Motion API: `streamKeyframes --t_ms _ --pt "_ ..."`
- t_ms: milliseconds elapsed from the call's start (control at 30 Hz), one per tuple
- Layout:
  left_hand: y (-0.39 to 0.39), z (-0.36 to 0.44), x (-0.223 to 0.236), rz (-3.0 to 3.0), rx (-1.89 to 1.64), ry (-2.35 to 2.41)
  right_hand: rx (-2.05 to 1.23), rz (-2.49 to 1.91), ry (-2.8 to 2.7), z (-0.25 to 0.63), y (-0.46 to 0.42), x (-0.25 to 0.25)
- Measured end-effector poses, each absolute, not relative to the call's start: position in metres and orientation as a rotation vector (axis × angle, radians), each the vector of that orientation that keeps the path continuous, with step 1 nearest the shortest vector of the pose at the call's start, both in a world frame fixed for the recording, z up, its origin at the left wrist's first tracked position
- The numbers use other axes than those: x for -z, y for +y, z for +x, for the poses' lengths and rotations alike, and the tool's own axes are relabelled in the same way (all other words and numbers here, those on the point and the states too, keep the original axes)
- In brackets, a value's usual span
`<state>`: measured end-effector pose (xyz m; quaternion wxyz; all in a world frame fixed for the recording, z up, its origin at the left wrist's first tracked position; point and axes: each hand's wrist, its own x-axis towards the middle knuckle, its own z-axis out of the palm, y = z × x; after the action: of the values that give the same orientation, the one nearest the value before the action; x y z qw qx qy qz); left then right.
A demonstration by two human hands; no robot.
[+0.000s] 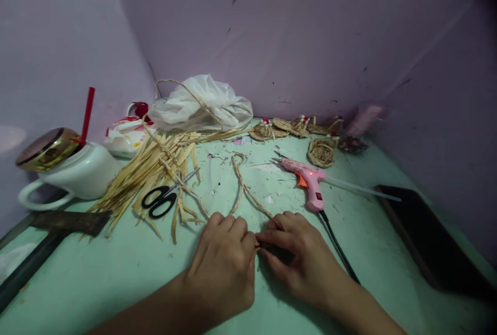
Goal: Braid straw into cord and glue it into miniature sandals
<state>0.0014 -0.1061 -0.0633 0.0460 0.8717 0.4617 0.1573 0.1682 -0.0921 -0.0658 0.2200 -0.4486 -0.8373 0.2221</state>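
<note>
My left hand [225, 262] is closed around a braided straw cord [243, 182]. Thumb and fingertips of my right hand [295, 252] pinch the work close beside it, where a small red bit shows between the hands. Most of the held part is hidden by my fingers. Beyond them the cord forms a loop on the table, and another length of it runs left over the straw strips. Black-handled scissors [160, 201] lie to the left of my left hand. Past my right hand a pink glue gun [310, 179] rests with its clear stick sticking out behind.
A pile of dry straw strips [132, 179] spreads at left, near a white cup [83, 169] and a hammer [70, 221]. A white plastic bag [205, 104] and woven straw pieces [266, 130] stand along the wall. At right is a dark flat object [430, 242].
</note>
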Motion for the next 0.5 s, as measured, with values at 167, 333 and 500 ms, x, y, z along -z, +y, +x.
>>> streamKeyframes --t_ms 167,333,500 --pt "-0.101 -0.002 0.070 2.662 -0.508 1.334 -0.629 -1.287 -2.329 0.167 -0.091 0.065" --pt "-0.092 -0.007 0.070 2.656 -0.518 1.230 -0.683 -1.272 -2.284 0.167 -0.090 0.066" --pt "-0.087 -0.008 0.072 2.714 -0.558 1.116 -0.693 -1.191 -2.278 0.168 -0.088 0.068"
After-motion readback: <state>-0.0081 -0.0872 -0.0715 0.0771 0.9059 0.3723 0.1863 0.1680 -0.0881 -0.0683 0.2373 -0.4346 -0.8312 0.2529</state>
